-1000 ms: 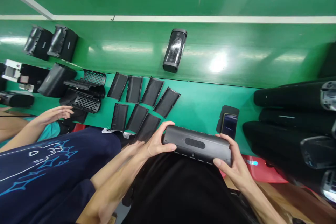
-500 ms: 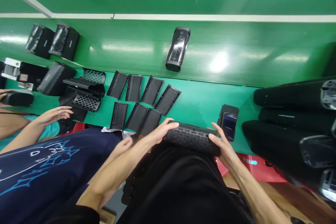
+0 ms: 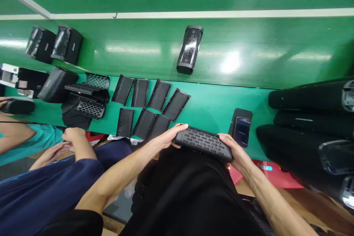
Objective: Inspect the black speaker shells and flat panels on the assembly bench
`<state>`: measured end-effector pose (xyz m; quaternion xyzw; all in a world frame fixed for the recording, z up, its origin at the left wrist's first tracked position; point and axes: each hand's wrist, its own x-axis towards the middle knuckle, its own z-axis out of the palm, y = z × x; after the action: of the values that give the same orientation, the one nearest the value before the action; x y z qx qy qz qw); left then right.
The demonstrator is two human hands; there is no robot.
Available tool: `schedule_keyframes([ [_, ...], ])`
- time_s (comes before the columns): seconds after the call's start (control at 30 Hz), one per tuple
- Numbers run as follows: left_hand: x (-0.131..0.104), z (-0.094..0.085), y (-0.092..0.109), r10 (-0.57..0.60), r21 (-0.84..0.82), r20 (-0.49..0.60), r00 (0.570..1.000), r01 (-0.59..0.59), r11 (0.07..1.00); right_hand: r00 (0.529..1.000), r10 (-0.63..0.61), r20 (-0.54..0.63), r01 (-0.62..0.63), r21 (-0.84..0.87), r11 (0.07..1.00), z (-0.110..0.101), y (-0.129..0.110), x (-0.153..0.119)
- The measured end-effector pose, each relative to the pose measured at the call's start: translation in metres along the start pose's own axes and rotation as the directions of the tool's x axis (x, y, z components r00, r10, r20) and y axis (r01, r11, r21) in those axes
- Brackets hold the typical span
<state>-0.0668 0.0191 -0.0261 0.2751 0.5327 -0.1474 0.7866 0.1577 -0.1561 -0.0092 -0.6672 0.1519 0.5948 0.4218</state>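
Across my lap lies a black speaker (image 3: 204, 142), its slotted grille facing up, held at both ends. My left hand (image 3: 172, 136) is closed round its left end, thumb along the top edge. On the right end, my right hand (image 3: 235, 149) grips with the thumb on top; its other fingers are mostly hidden underneath. Just past my right hand a phone (image 3: 242, 132) rests on a dark flat panel (image 3: 240, 113). Beyond my left hand, several black rectangular panels (image 3: 159, 95) lie in two rows on the green mat (image 3: 207, 103).
Another speaker (image 3: 190, 49) stands on the green belt (image 3: 132, 59), with two more boxed units (image 3: 67, 45) far left. Slotted grilles (image 3: 91, 108) are piled at the left. Large black speakers (image 3: 298, 118) crowd the right side. A co-worker in dark blue (image 3: 69, 188) sits close on my left.
The speaker in my hands has tilted so its slotted face shows more fully. My right fingers have wrapped further round its end. The co-worker's hands have drawn together.
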Motion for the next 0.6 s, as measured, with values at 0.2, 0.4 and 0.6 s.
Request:
schedule_keyframes([
  [0.2,0.004,0.008,-0.002,0.054,-0.024,-0.082,0.995,-0.056,0.998,1.0,-0.006,-0.029,0.007,0.04,0.999,-0.001,0.009,0.003],
  [0.4,0.004,0.009,0.003,0.014,0.024,-0.083,0.996,-0.012,1.0,0.999,-0.022,-0.034,0.023,0.036,0.999,-0.007,0.013,0.006],
  [0.6,0.013,0.01,-0.002,0.071,-0.124,-0.115,0.991,-0.086,0.989,0.995,-0.065,-0.075,0.067,0.03,0.997,-0.006,0.019,0.007],
])
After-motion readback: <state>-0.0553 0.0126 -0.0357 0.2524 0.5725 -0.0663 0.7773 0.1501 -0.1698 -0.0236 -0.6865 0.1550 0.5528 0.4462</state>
